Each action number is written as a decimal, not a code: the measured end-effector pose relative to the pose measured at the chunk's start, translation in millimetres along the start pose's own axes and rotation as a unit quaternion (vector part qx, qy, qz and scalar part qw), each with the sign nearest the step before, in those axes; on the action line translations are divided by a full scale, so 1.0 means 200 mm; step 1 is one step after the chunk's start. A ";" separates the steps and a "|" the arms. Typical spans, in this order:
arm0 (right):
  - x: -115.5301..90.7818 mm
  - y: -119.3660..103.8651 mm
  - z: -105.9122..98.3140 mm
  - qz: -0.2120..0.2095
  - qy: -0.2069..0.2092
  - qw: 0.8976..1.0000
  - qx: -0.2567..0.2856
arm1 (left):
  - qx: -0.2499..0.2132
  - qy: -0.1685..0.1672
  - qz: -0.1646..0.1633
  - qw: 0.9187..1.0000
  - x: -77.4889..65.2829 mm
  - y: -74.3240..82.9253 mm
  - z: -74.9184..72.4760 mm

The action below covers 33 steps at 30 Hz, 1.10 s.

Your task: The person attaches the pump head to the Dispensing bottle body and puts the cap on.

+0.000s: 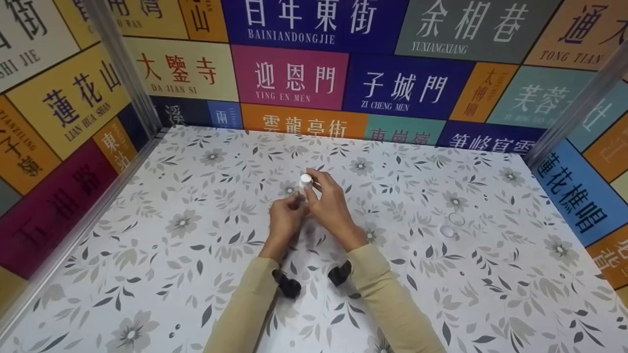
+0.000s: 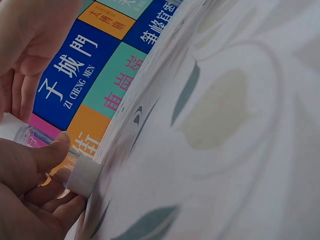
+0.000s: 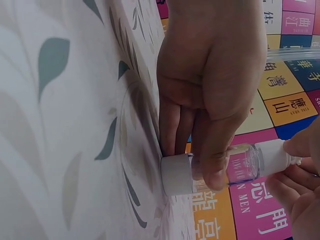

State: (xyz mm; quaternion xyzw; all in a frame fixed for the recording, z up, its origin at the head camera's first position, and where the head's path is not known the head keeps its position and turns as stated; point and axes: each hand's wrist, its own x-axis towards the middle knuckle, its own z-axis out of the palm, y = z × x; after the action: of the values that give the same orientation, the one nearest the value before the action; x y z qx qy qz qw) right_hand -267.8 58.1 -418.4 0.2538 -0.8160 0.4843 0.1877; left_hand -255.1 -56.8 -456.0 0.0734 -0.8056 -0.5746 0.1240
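A small clear bottle [image 3: 239,165] with a white part at each end stands between both hands, over the middle of the table. Its top white cap [image 1: 305,179] shows in the head view. My left hand [image 1: 286,218] holds the clear body, thumb across it. The bottle's white bottom part [image 2: 84,175] shows past the fingers in the left wrist view, close to the tabletop. My right hand [image 1: 331,201] pinches the upper white part [image 3: 272,155] between thumb and fingers. Fingers hide part of the bottle body.
On the right of the floral-covered table [image 1: 162,274] lie two small clear round pieces [image 1: 447,231], side by side. Panels with colourful Chinese signs [image 1: 289,76] stand along the back and both sides. Dark wrist mounts [image 1: 288,284] sit by the sleeves.
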 end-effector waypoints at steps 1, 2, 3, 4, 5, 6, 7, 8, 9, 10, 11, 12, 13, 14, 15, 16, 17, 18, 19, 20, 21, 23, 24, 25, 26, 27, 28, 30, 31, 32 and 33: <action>0.00 0.00 0.00 0.000 -0.002 1.000 -0.003 | 0.004 0.000 0.001 1.000 0.00 0.00 0.00; 0.00 0.00 0.00 -0.002 -0.003 1.000 -0.006 | 0.008 0.001 0.002 1.000 0.00 0.00 0.00; 0.00 0.00 0.00 -0.003 -0.003 1.000 -0.005 | 0.011 0.001 0.002 1.000 0.00 0.00 0.00; 0.00 0.00 0.00 -0.004 -0.004 1.000 -0.005 | 0.013 0.002 0.003 1.000 0.00 0.00 0.00; 0.00 0.00 0.00 -0.005 -0.004 1.000 -0.004 | 0.014 0.001 0.002 1.000 0.00 0.00 0.00; 0.00 0.00 0.00 -0.004 -0.005 1.000 -0.002 | 0.014 0.001 0.004 1.000 0.00 0.00 0.00; 0.00 0.00 0.00 -0.004 -0.005 1.000 -0.002 | 0.014 0.002 0.007 1.000 0.00 0.00 0.00; 0.00 0.00 -0.01 -0.005 -0.005 1.000 -0.003 | 0.016 0.001 0.009 1.000 -0.01 0.00 0.00; 0.00 0.00 -0.01 -0.006 -0.004 1.000 -0.005 | 0.015 -0.001 0.011 1.000 -0.01 0.00 0.00; 0.00 0.00 -0.01 -0.007 -0.004 1.000 -0.007 | 0.016 -0.003 0.013 1.000 -0.01 0.00 0.00; -0.01 0.00 -0.01 -0.007 -0.003 1.000 -0.011 | 0.016 -0.005 0.014 1.000 -0.01 0.00 0.00; -0.01 0.00 -0.01 -0.006 -0.002 1.000 -0.015 | 0.017 -0.006 0.016 1.000 -0.01 0.00 0.00; -0.01 0.01 -0.01 -0.005 -0.001 1.000 -0.018 | 0.020 -0.006 0.017 1.000 -0.01 0.00 0.00; -0.01 0.01 -0.01 -0.004 0.000 1.000 -0.019 | 0.024 -0.006 0.017 1.000 -0.01 0.00 0.00; 0.00 0.01 -0.01 -0.002 0.000 1.000 -0.019 | 0.027 -0.006 0.018 0.999 -0.01 0.00 0.00; 0.00 0.01 -0.01 0.000 -0.001 1.000 -0.016 | 0.030 -0.004 0.019 0.999 -0.01 0.00 0.00; 0.00 0.01 -0.01 0.001 -0.002 1.000 -0.014 | 0.032 -0.002 0.019 0.999 -0.01 0.00 0.00; 0.00 0.01 -0.01 0.002 -0.004 1.000 -0.011 | 0.034 0.000 0.021 0.999 -0.01 0.00 0.00; 0.00 0.01 -0.01 0.001 -0.006 1.000 -0.009 | 0.034 0.002 0.023 0.999 -0.01 0.00 0.00; 0.00 0.01 -0.01 -0.001 -0.007 1.000 -0.008 | 0.031 0.002 0.023 0.999 -0.01 0.00 0.00; 0.00 0.01 -0.01 -0.001 -0.008 1.000 -0.009 | 0.028 0.001 0.022 0.999 -0.01 0.00 0.00; 0.00 0.01 -0.01 -0.003 -0.009 1.000 -0.009 | 0.021 0.000 0.018 1.000 -0.01 0.01 0.00; 0.00 0.01 -0.01 -0.004 -0.009 1.000 -0.010 | 0.019 0.000 0.015 1.000 -0.01 0.01 0.00; 0.00 0.01 -0.01 -0.004 -0.008 1.000 -0.011 | 0.016 -0.001 0.010 1.000 -0.01 0.01 0.00; 0.00 0.00 -0.01 -0.004 -0.007 1.000 -0.011 | 0.013 -0.002 0.006 1.000 -0.01 0.01 0.00; 0.00 0.00 -0.01 -0.002 -0.006 1.000 -0.012 | 0.013 -0.002 0.003 1.000 -0.01 0.01 0.00; 0.00 0.00 -0.01 -0.001 -0.005 1.000 -0.013 | 0.013 -0.002 0.002 1.000 -0.01 0.01 0.00; 0.00 0.00 -0.01 0.001 -0.003 1.000 -0.014 | 0.010 -0.001 -0.001 1.000 -0.01 0.00 0.00; 0.00 -0.01 -0.02 0.002 -0.002 1.000 -0.013 | 0.009 -0.002 -0.001 1.000 -0.01 0.00 0.00; 0.00 -0.01 -0.02 0.004 -0.002 1.000 -0.011 | 0.009 -0.001 -0.001 1.000 -0.01 0.00 0.00; 0.00 -0.01 -0.02 0.004 -0.001 1.000 -0.011 | 0.009 -0.001 -0.001 1.000 -0.01 0.00 0.00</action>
State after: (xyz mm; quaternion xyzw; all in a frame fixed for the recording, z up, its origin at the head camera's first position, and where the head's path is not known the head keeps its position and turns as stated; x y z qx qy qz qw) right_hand -266.2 60.6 -416.1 0.2486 -0.8224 0.4761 0.1874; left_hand -253.7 -56.4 -456.1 0.0744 -0.8108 -0.5676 0.1224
